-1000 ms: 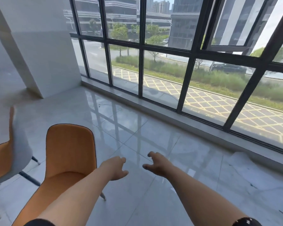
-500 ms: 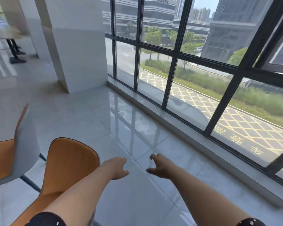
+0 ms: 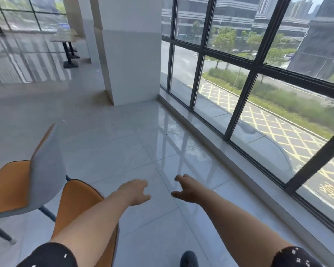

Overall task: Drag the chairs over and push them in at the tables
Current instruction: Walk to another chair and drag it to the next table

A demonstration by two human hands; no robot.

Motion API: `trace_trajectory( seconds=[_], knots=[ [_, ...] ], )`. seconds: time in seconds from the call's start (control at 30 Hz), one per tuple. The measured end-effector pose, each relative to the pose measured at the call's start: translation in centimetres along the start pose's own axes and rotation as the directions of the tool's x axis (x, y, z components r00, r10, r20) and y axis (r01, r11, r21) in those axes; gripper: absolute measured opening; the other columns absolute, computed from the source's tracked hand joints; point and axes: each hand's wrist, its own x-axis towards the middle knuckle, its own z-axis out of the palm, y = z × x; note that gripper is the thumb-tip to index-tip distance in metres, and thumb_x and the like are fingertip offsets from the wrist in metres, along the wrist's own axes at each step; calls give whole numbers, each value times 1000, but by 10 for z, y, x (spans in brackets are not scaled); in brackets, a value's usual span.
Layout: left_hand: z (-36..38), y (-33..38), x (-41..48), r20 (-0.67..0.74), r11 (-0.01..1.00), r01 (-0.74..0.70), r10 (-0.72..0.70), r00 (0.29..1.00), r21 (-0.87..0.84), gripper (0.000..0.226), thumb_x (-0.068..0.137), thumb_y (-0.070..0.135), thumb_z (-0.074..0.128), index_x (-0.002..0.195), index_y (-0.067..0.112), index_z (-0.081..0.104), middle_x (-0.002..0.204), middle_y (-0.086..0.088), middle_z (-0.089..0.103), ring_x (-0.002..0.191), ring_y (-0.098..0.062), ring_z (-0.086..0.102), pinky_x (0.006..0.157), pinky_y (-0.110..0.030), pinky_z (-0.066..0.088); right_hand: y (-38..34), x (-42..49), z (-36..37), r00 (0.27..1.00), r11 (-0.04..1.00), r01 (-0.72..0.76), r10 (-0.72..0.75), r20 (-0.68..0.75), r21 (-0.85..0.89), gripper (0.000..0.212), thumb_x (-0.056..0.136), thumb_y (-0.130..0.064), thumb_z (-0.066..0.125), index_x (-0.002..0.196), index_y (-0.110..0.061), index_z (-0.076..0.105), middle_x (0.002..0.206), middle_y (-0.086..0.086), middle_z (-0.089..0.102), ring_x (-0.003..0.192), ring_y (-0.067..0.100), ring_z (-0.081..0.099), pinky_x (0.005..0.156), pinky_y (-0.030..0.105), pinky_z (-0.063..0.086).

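Two orange chairs stand at my lower left. The nearer chair (image 3: 79,201) shows its orange backrest under my left forearm. The other chair (image 3: 44,166), grey-backed with an orange seat and dark legs, stands beside it at the left edge. My left hand (image 3: 136,191) reaches out over bare floor, right of the nearer chair and apart from it, fingers loosely spread, holding nothing. My right hand (image 3: 187,188) hovers level with it, also empty with fingers apart. A table (image 3: 65,36) on black pedestal legs stands far off at the upper left.
A white square pillar (image 3: 131,54) rises ahead in the middle. A black-framed window wall (image 3: 239,112) with a low sill runs along the right. Glossy grey tiled floor (image 3: 123,143) stretches between the chairs and the pillar. My dark shoe (image 3: 189,259) shows at the bottom.
The view has swung left: the pillar and window slid right, and the distant table came into sight. The chairs dropped lower left. Both hands stay outstretched and empty.
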Motion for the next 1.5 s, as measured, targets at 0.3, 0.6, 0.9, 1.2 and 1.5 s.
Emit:
trace_trajectory(
  seconds=[0.3,0.6,0.9,1.2,1.5],
  knots=[
    [-54,-10,94,-41,970,210,-216,976,-120,65,95,54,53,149,21,40,151,-4,44,132,-26,49,105,-40,44,25,164,-66,975,973,209,-200,98,-100,67,92,-50,63,145,-17,40,138,10,48,122,29,52,97,38,45],
    [-55,-57,96,-55,818,470,-514,856,-332,62,94,57,51,143,20,43,139,-4,49,121,-26,53,98,-41,47,-58,272,-60,847,865,498,-468,253,-68,67,89,-52,63,143,-18,42,137,9,50,125,29,51,95,36,44],
    [-38,-151,54,-34,556,650,-773,633,-518,56,93,58,52,132,19,50,125,-4,47,113,-25,50,89,-38,46,-203,334,-24,579,587,796,-668,468,-148,69,90,-51,62,147,-19,38,138,9,46,124,30,51,95,38,45],
    [-27,-198,5,-4,305,702,-919,395,-643,60,91,61,52,133,18,51,129,-5,51,115,-27,55,91,-41,48,-325,343,8,263,170,964,-740,619,-207,67,92,-47,60,144,-12,39,139,15,45,127,35,49,98,45,47],
    [-1,-190,-28,91,16,688,-989,119,-726,65,92,56,56,144,19,47,132,-1,54,115,-22,57,92,-37,51,-398,326,42,-37,-177,979,-655,755,-105,67,92,-37,61,149,-14,33,137,14,43,124,33,47,96,47,47]
  ],
)
